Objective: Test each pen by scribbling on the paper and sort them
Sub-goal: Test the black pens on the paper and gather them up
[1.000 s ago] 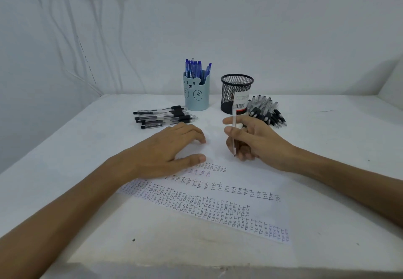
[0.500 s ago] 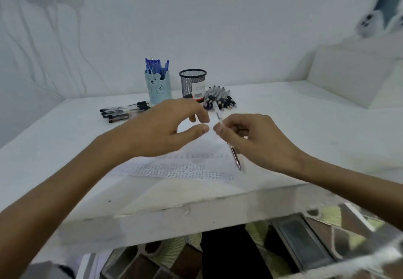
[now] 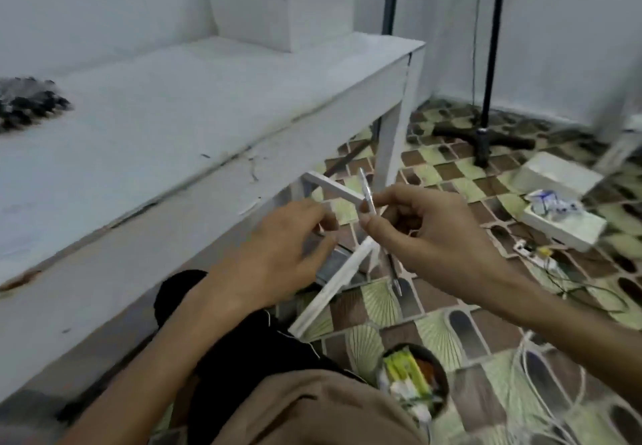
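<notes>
1 pen [image 3: 367, 194] was pinched by the right hand [image 3: 427, 236] past the table [image 3: 208, 114] edge, above the floor [image 3: 462, 184], its long axis steep, tip down; the left hand [image 3: 278, 253] hung just beside, loosely curled, empty.

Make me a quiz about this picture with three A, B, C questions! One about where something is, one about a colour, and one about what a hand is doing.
1. Where is the pen?
A. Over the tiled floor, past the table's edge
B. Lying on the paper
C. Standing in a cup

2. What colour is the table?
A. Red
B. White
C. Black

3. What is the right hand doing?
A. Lying flat on the table
B. Making an empty fist
C. Pinching the pen

Answers:
1 A, because floor tiles show behind the pen.
2 B, because its top and legs look white.
3 C, because the thumb and fingers close on the pen's barrel.
</notes>
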